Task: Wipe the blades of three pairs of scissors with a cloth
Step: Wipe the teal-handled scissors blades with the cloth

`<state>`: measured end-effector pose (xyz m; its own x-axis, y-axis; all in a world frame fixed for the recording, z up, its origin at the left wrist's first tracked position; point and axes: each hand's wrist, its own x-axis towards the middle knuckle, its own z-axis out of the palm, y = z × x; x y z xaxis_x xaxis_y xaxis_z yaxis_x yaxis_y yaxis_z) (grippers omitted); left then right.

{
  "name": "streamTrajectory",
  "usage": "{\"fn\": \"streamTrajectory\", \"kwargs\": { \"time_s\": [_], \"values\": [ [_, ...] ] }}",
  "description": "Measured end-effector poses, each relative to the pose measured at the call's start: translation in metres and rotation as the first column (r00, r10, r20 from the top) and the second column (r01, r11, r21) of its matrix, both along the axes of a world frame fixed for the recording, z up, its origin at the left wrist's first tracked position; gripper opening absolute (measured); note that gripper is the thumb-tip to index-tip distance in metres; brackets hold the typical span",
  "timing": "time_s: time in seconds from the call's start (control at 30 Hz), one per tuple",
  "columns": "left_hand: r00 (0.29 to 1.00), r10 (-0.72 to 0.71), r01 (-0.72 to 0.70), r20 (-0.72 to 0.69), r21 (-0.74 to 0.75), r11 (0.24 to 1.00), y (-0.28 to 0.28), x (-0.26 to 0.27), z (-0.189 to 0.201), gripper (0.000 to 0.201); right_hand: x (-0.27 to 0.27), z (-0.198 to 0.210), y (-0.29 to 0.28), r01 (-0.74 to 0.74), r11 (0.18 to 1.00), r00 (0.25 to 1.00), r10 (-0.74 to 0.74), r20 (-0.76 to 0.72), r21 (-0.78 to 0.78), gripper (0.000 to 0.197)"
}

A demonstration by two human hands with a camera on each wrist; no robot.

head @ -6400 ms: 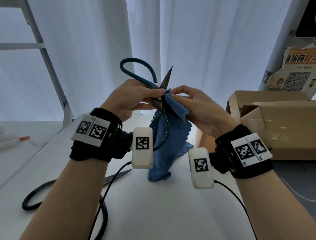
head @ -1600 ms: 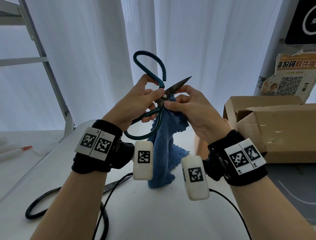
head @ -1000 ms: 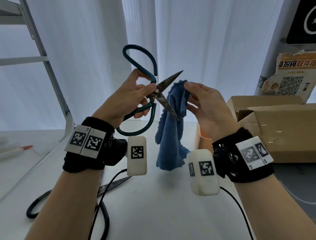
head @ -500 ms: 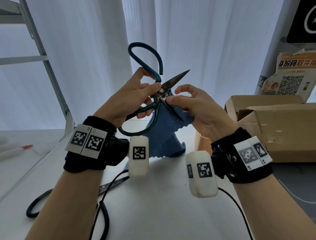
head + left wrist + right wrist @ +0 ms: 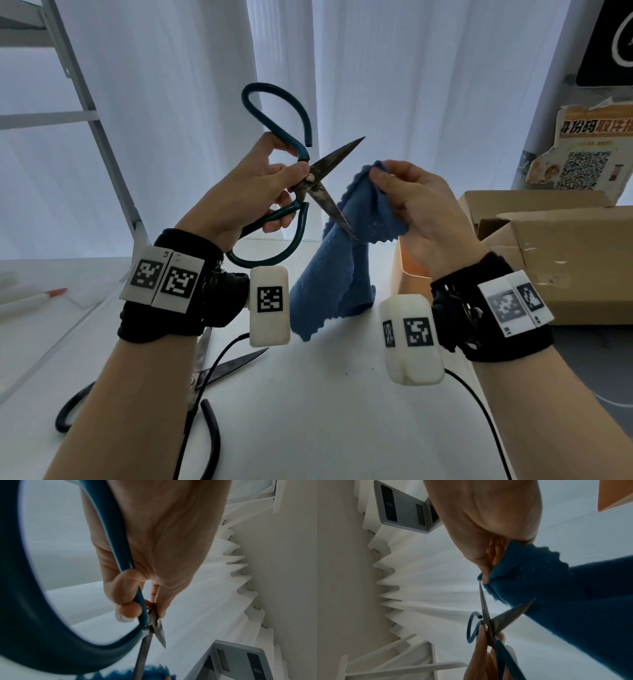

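Observation:
My left hand [image 5: 286,186] holds up a pair of teal-handled scissors [image 5: 310,178], gripping it at the pivot and the lower handle; the fingers [image 5: 126,609] curl round the handle. The dark blades stand wide apart, one pointing up-right, the other [image 5: 334,210] down-right across the blue cloth [image 5: 342,274]. My right hand [image 5: 380,176] pinches the cloth's top corner just right of the blades, and the rest hangs toward the table. In the right wrist view the cloth [image 5: 556,588] drapes beside the scissors [image 5: 488,626]. A black-handled pair [image 5: 219,371] lies open on the table under my left forearm.
Open cardboard boxes [image 5: 555,260] stand at the right, with an orange box [image 5: 409,270] beside them. A grey metal frame [image 5: 89,116] leans at the left near a pen with an orange tip [image 5: 51,294]. Wrist-camera cables trail over the white table [image 5: 342,411].
Half a second ago my right hand pressed the cloth on the lower blade by the pivot. It has since drawn back to the right with the cloth, and the scissors stay held up.

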<state>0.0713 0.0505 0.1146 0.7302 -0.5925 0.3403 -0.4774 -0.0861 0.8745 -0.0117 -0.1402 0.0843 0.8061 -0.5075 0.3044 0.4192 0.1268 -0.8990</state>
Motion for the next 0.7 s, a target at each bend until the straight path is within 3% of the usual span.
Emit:
{"fn": "streamTrajectory", "kwargs": {
  "time_s": [0.17,0.3,0.4,0.53,0.7],
  "values": [
    [1.000,0.007,-0.007,-0.021,-0.007,1.000,0.000,0.002,-0.001,0.023,-0.008,0.002,0.006,-0.042,0.994,0.999,0.045,0.023,-0.104,0.009],
    [1.000,-0.010,0.010,-0.013,-0.003,1.000,-0.004,-0.001,-0.002,0.023,-0.008,0.003,0.019,-0.117,0.953,0.993,0.103,-0.064,-0.280,0.022],
    [1.000,-0.023,0.023,-0.005,0.000,1.000,-0.007,-0.003,-0.003,0.023,-0.005,0.002,0.026,-0.114,0.947,0.993,0.098,-0.067,-0.301,0.024],
    [0.999,-0.044,0.044,0.003,0.011,0.999,-0.009,-0.006,-0.003,0.023,-0.001,-0.004,0.024,-0.066,0.950,0.996,0.043,-0.082,-0.304,0.012],
    [0.999,-0.043,0.042,0.022,0.030,0.999,-0.011,-0.008,-0.002,0.023,0.001,-0.005,0.019,-0.088,0.968,0.991,0.061,-0.119,-0.236,0.022]
  ]
}}
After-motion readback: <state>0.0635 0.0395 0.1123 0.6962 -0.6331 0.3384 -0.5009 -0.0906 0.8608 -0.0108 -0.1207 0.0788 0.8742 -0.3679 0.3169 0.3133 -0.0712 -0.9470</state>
